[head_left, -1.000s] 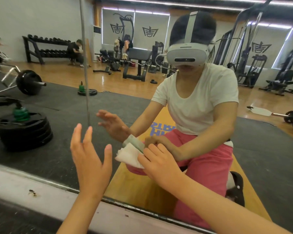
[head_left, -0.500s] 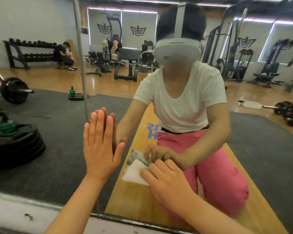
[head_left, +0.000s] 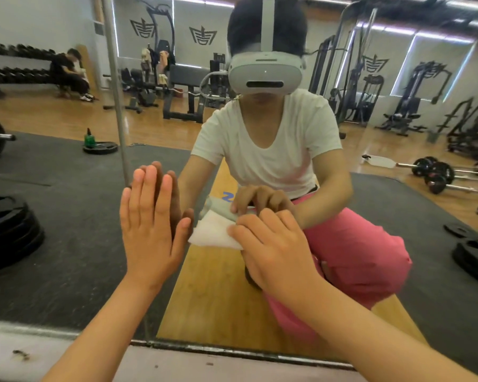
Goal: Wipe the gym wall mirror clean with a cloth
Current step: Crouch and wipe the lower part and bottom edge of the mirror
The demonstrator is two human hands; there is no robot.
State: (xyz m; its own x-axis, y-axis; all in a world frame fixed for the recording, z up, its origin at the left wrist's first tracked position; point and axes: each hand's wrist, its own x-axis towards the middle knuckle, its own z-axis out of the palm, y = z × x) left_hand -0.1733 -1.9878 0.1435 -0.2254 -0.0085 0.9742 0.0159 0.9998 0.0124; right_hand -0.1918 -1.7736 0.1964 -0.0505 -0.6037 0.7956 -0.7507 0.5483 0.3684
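Against the gym wall mirror (head_left: 66, 238), left hand (head_left: 149, 232) braced flat and open-fingered, right hand (head_left: 276, 252) gripping a white cloth (head_left: 213, 236) mid-wipe; the next stroke likely needs steady pressure

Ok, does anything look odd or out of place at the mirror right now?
The bare left hand lies flat against the mirror beside the cloth that the right hand holds there, so it may leave prints. A small dark scrap of debris sits on the ledge below the mirror, far left.
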